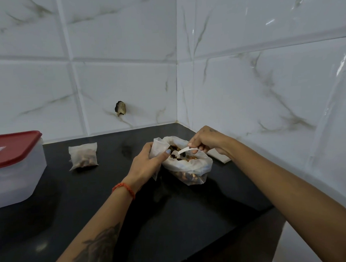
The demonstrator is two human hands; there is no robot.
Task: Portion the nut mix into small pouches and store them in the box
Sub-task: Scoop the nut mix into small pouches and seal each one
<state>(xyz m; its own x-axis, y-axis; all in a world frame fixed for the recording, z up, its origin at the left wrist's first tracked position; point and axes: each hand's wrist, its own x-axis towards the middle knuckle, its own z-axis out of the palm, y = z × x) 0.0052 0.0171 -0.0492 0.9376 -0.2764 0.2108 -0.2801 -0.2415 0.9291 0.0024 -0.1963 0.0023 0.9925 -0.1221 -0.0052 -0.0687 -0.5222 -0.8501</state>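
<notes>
A large translucent bag of nut mix (pixel 191 167) lies open on the black counter (pixel 131 210) near the corner. My left hand (pixel 147 163) grips a small empty pouch (pixel 159 149) at the bag's left rim. My right hand (pixel 206 142) pinches the handle of a white plastic spoon (pixel 185 150), whose bowl dips into the nuts. A filled small pouch (pixel 83 156) sits on the counter to the left. The clear plastic box with a red lid (pixel 14 165) stands shut at the far left edge.
White marble tiled walls meet at the corner behind the bag. A dark hole (pixel 120 108) marks the back wall. More flat white pouches (pixel 218 155) lie behind my right wrist. The counter's front edge runs diagonally at lower right.
</notes>
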